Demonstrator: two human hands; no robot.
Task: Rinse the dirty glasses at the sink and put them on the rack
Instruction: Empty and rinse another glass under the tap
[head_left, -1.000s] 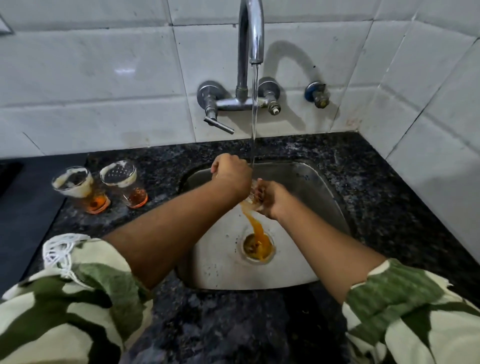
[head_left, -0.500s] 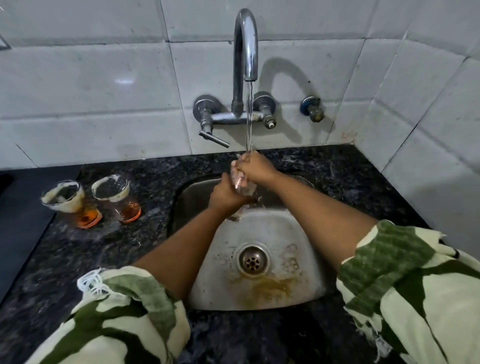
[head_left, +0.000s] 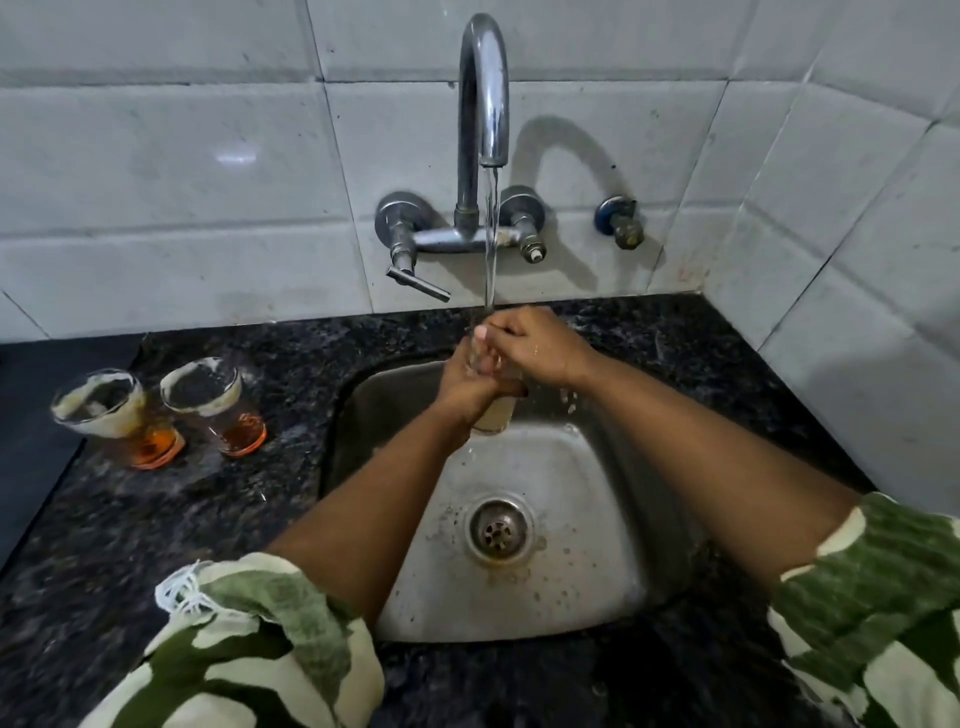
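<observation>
The black speckled granite counter carries two dirty glasses left of the steel sink.

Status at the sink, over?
Left hand grips glass under running tap; right hand rubs its rim. Two dirty glasses wait on counter. No rack in view.

Moderately bright, even indoor light from above and in front. Faucet throws a soft arched shadow on the white wall tiles to its right. Small glare spot on a tile at upper left; highlights on the faucet's chrome and the steel sink. Strong wide-angle bending: grout lines curve near the edges. Sleeves at the bottom corners soft; slight overall compression blur.
</observation>
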